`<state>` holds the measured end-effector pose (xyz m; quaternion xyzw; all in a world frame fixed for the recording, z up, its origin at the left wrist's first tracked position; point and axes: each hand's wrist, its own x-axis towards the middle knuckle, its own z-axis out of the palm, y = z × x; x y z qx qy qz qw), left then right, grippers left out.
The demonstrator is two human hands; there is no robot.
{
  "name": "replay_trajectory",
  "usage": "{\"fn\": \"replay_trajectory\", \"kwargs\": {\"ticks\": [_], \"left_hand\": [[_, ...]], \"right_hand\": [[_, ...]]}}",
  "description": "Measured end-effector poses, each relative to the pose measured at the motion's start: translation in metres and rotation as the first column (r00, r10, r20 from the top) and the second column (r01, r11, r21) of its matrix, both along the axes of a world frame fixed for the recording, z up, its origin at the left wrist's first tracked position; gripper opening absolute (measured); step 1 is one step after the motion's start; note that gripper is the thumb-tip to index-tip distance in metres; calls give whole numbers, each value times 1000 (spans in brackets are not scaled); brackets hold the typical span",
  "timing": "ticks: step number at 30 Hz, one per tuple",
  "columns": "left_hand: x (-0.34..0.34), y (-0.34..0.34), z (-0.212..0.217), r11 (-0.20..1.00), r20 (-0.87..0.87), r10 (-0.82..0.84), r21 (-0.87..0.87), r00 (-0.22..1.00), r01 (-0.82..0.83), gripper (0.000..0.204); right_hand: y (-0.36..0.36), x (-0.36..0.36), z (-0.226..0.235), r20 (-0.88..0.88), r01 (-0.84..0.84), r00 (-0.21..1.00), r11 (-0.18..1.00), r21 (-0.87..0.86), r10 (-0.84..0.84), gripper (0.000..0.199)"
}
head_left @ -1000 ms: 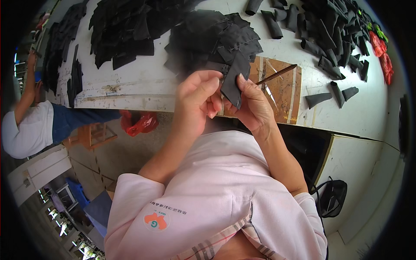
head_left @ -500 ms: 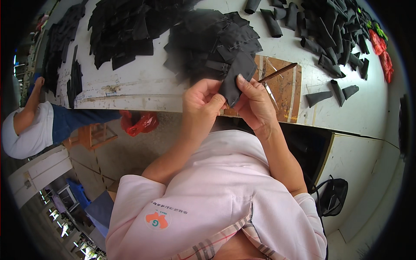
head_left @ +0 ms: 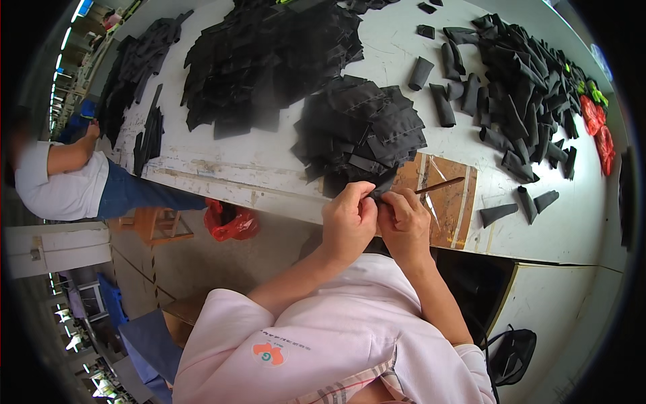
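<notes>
Between my two hands is a small black fabric piece (head_left: 383, 187), pinched at its near edge and mostly hidden by my fingers. My left hand (head_left: 350, 223) is closed on its left side, thumb against the curled fingers. On its right side my right hand (head_left: 406, 225) pinches it, the fingertips of both hands close together. Just beyond them is a heap of stitched black fabric pieces (head_left: 367, 128). A thin brown stick-like tool (head_left: 443, 185) rests over a brown board (head_left: 454, 215), right of my right hand.
A wide layer of flat black pieces (head_left: 269, 74) covers the table's (head_left: 235, 176) far middle. Rolled black tubes (head_left: 525, 87) pile up at the right, by red plastic bags (head_left: 595, 124). Another person (head_left: 64, 178) works at the left, near a wooden stool (head_left: 158, 225) and a red bag (head_left: 229, 221).
My hands have drawn together, and the fabric piece, which stood out flat between them, is now bunched and largely covered by my fingers. The view has shifted, so the table appears lower.
</notes>
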<state>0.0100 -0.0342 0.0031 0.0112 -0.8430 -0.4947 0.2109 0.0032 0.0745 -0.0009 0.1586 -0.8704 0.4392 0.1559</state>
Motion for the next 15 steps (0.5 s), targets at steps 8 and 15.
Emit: {"fn": "replay_trajectory", "kwargs": {"ticks": [8,15], "left_hand": [[-13,-33,10,170,174,-728,983,663,-71,20],[-4,-9,-8,927,237,-158,370,959,61,22]], "right_hand": [[15,-8,-4,615,339,626,542,-769,479,4],[10,3,-7,440,407,507,244,-880,741,10]]}}
